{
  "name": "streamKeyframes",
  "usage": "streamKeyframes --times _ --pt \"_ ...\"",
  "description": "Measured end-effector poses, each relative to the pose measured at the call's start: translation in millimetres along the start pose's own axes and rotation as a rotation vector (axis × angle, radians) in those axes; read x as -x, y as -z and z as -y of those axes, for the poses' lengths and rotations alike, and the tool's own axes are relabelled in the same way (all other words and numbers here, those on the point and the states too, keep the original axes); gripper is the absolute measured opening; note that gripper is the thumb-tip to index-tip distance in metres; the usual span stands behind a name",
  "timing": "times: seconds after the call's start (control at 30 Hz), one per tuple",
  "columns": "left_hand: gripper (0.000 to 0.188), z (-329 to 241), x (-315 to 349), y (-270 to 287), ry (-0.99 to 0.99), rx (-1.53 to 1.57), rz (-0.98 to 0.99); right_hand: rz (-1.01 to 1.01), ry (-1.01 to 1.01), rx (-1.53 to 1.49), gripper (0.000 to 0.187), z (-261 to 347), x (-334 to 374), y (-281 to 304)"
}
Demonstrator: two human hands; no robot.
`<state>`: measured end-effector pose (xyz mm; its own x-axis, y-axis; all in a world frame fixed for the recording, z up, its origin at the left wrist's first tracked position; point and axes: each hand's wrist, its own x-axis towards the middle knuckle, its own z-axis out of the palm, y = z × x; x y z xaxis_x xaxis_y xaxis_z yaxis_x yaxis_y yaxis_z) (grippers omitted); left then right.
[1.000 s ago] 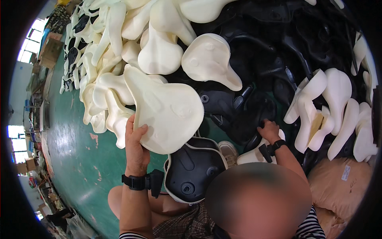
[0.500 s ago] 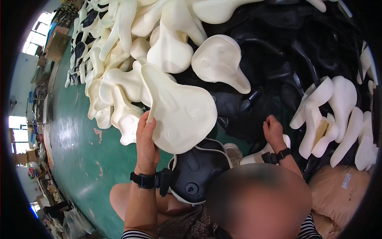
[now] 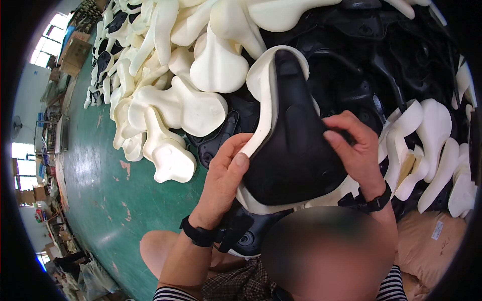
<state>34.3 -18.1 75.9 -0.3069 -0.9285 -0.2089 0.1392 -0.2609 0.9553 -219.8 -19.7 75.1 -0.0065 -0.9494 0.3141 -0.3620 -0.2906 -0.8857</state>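
A cream foam bicycle saddle pad [image 3: 261,131] is tilted up in front of me. My left hand [image 3: 223,173] grips its left rim, thumb on top. Against the pad lies a black plastic saddle base [image 3: 296,150], broad end towards me, with the pale rim showing along its left and lower sides. My right hand [image 3: 356,150] is at the base's right edge, thumb and fingers curled around that edge; the exact contact is partly hidden. Below, on my lap, another black saddle base [image 3: 246,238] is partly covered by the held pieces and my left wrist.
Many cream saddle pads [image 3: 216,65] are heaped at the far left. Black saddle bases [image 3: 361,75] pile up at the far right, with more cream pads [image 3: 434,130] beside them. A brown sack [image 3: 419,246] sits near right on the green floor [image 3: 110,220].
My right hand has come up from the black pile, and a black base now lies against the foam pad. My left hand has moved right with the pad, which has turned.
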Motion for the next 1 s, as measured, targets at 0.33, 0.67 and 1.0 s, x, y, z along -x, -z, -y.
streamKeyframes --times 0.33,0.67,1.0 --pt "0.044 5.4 -7.7 -7.0 0.086 0.287 -0.046 -0.06 0.065 0.09 0.018 -21.1 1.2 -27.5" --pt "0.052 16.2 -7.8 4.2 -0.022 0.382 -0.151 -0.113 -0.664 -0.829 0.036 -25.3 27.7 -50.8" --pt "0.064 -24.7 -20.0 26.9 -0.095 0.306 -0.225 0.288 -0.489 -0.492 0.048 -27.9 43.3 -35.8"
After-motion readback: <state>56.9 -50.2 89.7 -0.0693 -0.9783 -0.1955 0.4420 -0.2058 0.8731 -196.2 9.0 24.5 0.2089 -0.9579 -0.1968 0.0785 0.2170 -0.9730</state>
